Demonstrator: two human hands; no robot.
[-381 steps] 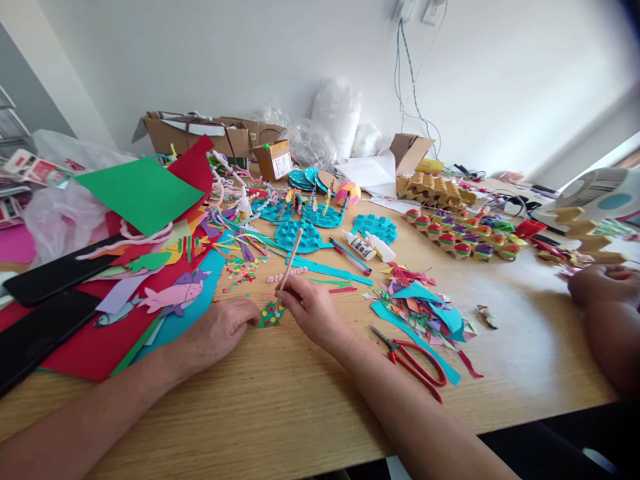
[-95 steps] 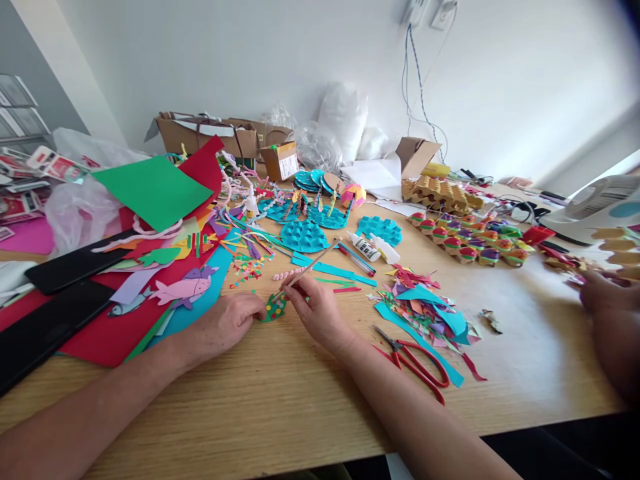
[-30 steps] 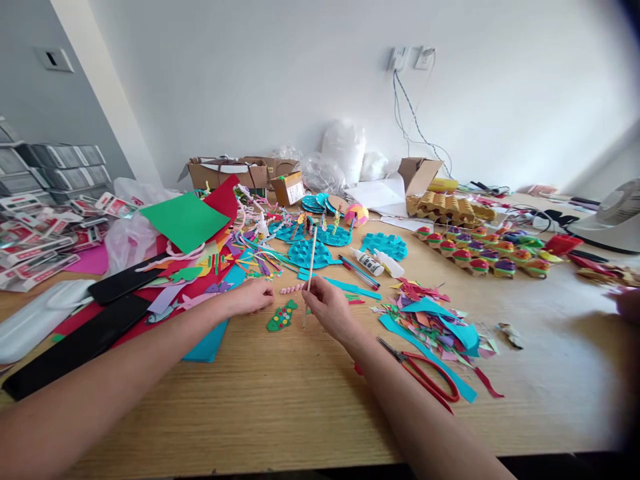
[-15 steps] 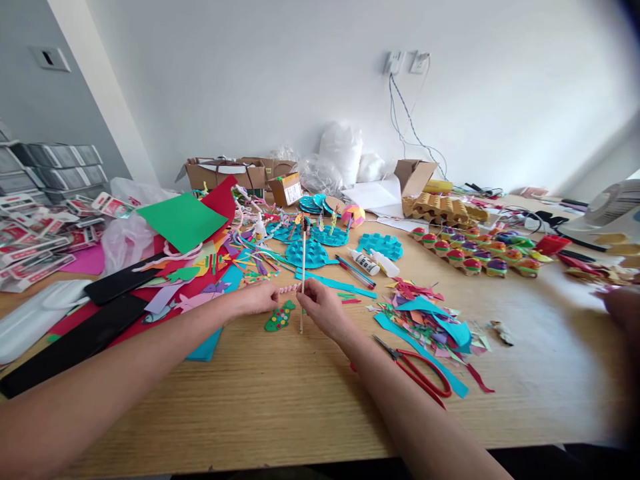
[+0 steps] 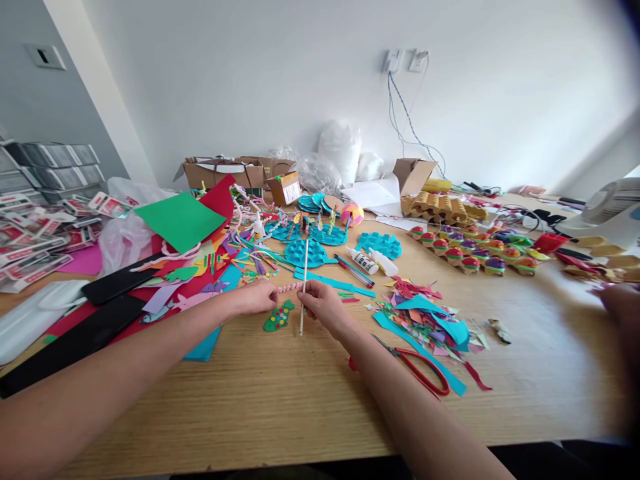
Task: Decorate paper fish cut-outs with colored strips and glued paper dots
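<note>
My left hand (image 5: 263, 298) is closed in a pinch on one end of a pink twisted cord (image 5: 289, 288). The cord stretches across to a thin white stick (image 5: 302, 321), which my right hand (image 5: 323, 303) grips between thumb and fingers. The stick stands nearly upright, its lower end close to the tabletop. Whether the cord is wound on the stick or only meets it there, I cannot tell. Just below my hands lies a green paper fish (image 5: 279, 316) with coloured dots.
Red-handled scissors (image 5: 423, 372) and a heap of paper scraps (image 5: 425, 313) lie right of my forearm. Glue bottles (image 5: 364, 261) and blue egg-carton pieces (image 5: 306, 253) are beyond my hands. Painted egg-carton cups (image 5: 470, 250) stand right. At the right edge is another person's blurred hand (image 5: 620, 310).
The upper end of the stick appears slightly lower and leans a little more to the right. Both hands keep nearly the same places and grips.
</note>
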